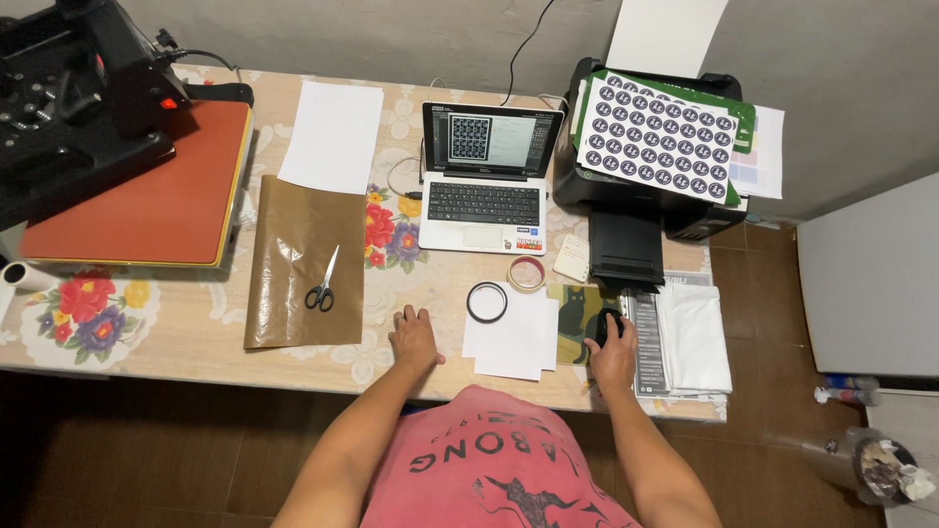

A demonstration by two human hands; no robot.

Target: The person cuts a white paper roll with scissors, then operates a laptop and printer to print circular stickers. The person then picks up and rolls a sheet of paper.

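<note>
My right hand [614, 354] rests on a black computer mouse [608, 324] that sits on a mouse pad with a cat picture [573, 305]. My left hand [414, 337] lies flat on the flowered tablecloth [196, 318], fingers spread, holding nothing. Between my hands lies a small stack of white paper [511, 344] with a black ring [486, 301] at its upper left corner. An open laptop [486, 181] stands behind, its screen showing a grid of round designs.
A heat press [108, 147] with an orange platen fills the left. Scissors [322, 286] lie on a brown sheet [293, 220]. A tape roll [526, 273], a printer [636, 196] carrying a sheet of round stickers [657, 137], and folded white cloth [693, 337] sit right.
</note>
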